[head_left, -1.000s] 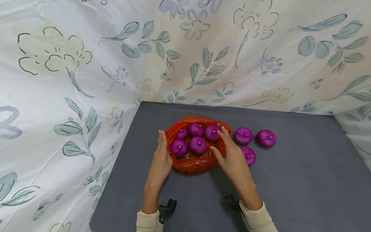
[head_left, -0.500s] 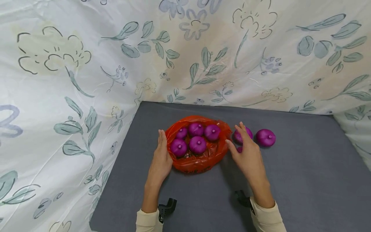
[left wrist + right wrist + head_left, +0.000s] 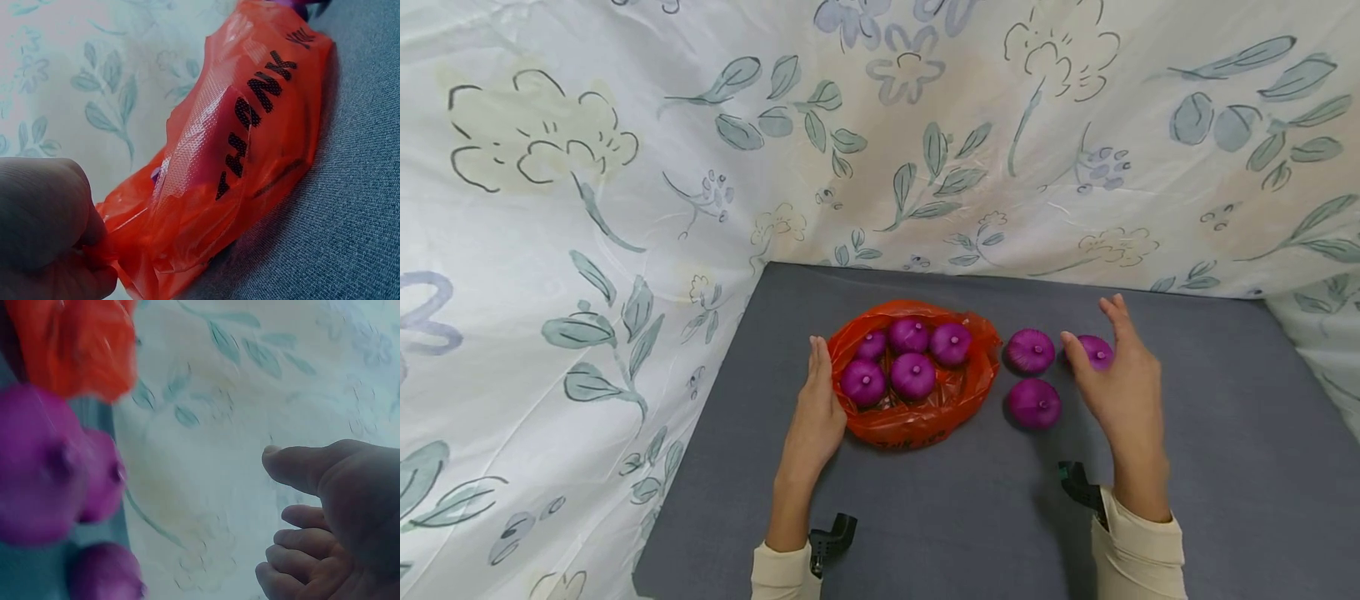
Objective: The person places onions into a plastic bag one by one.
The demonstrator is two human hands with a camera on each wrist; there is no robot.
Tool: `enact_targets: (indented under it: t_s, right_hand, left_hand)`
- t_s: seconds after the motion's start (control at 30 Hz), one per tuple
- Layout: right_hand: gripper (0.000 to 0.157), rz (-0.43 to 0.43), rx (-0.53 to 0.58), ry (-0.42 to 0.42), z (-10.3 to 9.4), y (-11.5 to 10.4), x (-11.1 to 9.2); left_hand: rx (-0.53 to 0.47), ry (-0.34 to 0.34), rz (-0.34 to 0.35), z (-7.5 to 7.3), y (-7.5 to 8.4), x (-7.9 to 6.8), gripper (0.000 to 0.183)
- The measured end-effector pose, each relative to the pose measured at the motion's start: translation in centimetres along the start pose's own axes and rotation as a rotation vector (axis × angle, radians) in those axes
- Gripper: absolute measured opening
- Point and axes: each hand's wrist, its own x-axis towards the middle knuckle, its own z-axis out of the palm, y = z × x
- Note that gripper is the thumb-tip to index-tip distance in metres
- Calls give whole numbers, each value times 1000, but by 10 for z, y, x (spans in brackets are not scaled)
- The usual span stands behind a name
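A red plastic bag point(image 3: 917, 429), its mouth spread wide, holds several purple onions point(image 3: 913, 376). My left hand point(image 3: 820, 421) is at the bag's left side; in the left wrist view its thumb and fingers pinch the gathered plastic, beside black "THANK YOU" print. To the right of the bag lie three loose onions: one at the back point(image 3: 1030, 351), one in front point(image 3: 1033, 404) and one farthest right point(image 3: 1095, 353). Over that last onion hovers my right hand point(image 3: 1123, 379), thumb and fingers apart, partly hiding it. The right wrist view shows this hand point(image 3: 331, 531) holding nothing.
Everything lies on a dark grey table point(image 3: 955, 517). A white floral cloth point(image 3: 925, 167) hangs behind and along the left side. Each wrist carries a black camera mount, one on the left wrist point(image 3: 833, 537) and one on the right wrist point(image 3: 1081, 486).
My right hand has moved from the bag's right rim, past the two nearer loose onions, to the farthest one. The left hand and the bag stay about where they were.
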Motion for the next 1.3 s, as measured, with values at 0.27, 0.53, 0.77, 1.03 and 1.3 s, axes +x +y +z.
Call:
enact_targets:
  t_s: [0.27, 0.53, 0.77, 1.03, 1.3]
  right_hand:
    - [75, 136, -24, 64, -32, 21, 19]
    - [75, 307, 1, 162, -60, 50, 26]
    - [74, 442, -15, 198, -69, 77, 22]
    - [77, 505, 18, 132, -62, 102, 16]
    - [86, 518, 86, -2, -48, 122, 15]
  left_hand:
    - [1, -13, -14, 0, 1, 0, 79]
    - [1, -14, -16, 0, 0, 1, 76]
    - [-1, -15, -11, 1, 0, 1, 78]
    - [-7, -15, -25, -1, -2, -3, 81]
    - [-12, -8, -26, 0, -2, -1, 83]
